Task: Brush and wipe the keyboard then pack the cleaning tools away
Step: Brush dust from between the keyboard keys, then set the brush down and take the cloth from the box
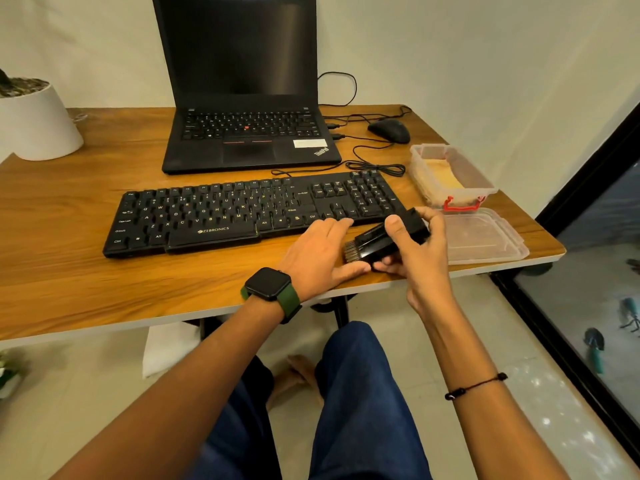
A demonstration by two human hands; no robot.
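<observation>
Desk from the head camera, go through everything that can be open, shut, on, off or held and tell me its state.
laptop: lid open, screen dark
keyboard: flat on desk, cable attached
brush: held in right hand, bristles toward left hand
left hand: fingers straight, resting at the keyboard's front edge
plastic box: open, cloth inside
lid: off, lying beside box

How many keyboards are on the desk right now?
2: the black Zebronics external keyboard lying at the desk's front, and the black laptop's built-in keyboard behind it. None seem hidden.
</observation>
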